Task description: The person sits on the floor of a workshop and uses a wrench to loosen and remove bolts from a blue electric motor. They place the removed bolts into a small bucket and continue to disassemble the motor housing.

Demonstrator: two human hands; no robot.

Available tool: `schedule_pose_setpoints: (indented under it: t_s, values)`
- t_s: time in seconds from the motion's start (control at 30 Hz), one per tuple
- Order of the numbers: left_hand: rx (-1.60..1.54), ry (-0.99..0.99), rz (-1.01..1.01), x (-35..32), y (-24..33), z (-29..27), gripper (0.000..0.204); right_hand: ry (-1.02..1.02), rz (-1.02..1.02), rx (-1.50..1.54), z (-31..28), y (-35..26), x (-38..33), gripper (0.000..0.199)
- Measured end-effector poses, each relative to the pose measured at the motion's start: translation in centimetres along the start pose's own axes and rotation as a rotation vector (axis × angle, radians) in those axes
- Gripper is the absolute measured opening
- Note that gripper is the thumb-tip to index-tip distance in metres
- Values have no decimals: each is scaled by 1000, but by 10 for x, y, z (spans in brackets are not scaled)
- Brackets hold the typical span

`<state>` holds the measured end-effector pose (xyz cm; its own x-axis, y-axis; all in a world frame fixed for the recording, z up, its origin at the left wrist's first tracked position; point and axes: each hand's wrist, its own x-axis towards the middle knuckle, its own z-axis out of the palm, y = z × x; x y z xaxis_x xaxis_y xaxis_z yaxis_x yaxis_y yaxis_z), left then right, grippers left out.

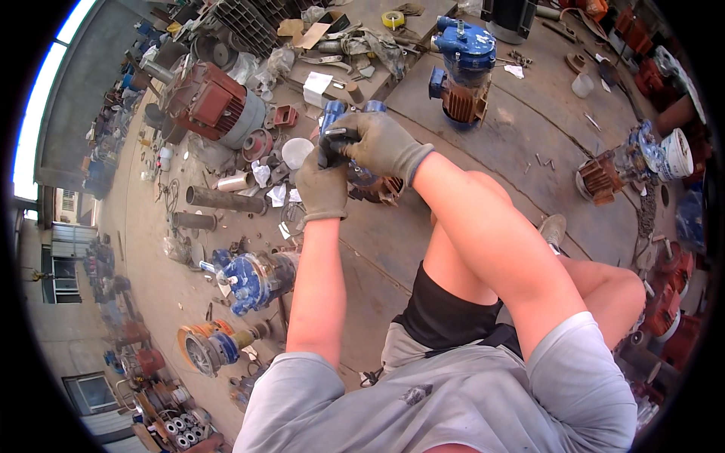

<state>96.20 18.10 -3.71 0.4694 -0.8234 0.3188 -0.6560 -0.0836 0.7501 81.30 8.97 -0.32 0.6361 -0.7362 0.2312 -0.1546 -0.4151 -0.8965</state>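
Note:
Both my hands wear grey-olive work gloves and meet in front of me, above a blue pump [332, 115] with a rusty-brown finned motor [387, 190]. My left hand [322, 187] is closed, its fingers and thumb around a small dark part [343, 135]. From the right, my right hand [384, 146] pinches the same part near its upper end. Its exact kind is too small to make out. The gloves hide much of the pump, whose blue ends show just beyond my fingers.
Another blue pump with a brown motor [467, 72] stands ahead. More lie at the right [612, 170] and left [257, 279]. A large red motor [208, 106], metal pipes [225, 199] and scattered scraps cover the left floor. Yellow tape [392, 20] sits on a far plate.

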Motion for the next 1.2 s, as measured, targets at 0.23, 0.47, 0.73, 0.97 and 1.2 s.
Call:
schedule_pose_setpoints:
  t_s: [0.23,0.47,0.73,0.97,1.2]
  values:
    - [-46,-136,-25,-3,-2,-4,21,-76,48,-7,-11,1,-10,28]
    - [149,-243,223,-1,-12,-9,19,-4,66,26,-11,4,-11,29]
    - [-47,18,96,-7,-14,10,20,184,21,27,15,0,-11,33]
    - [-313,-232,-278,-5,-27,-2,23,7,222,163,11,-6,-8,39]
    - [-146,-38,-21,-12,-12,11,20,42,121,159,7,-6,-13,38]
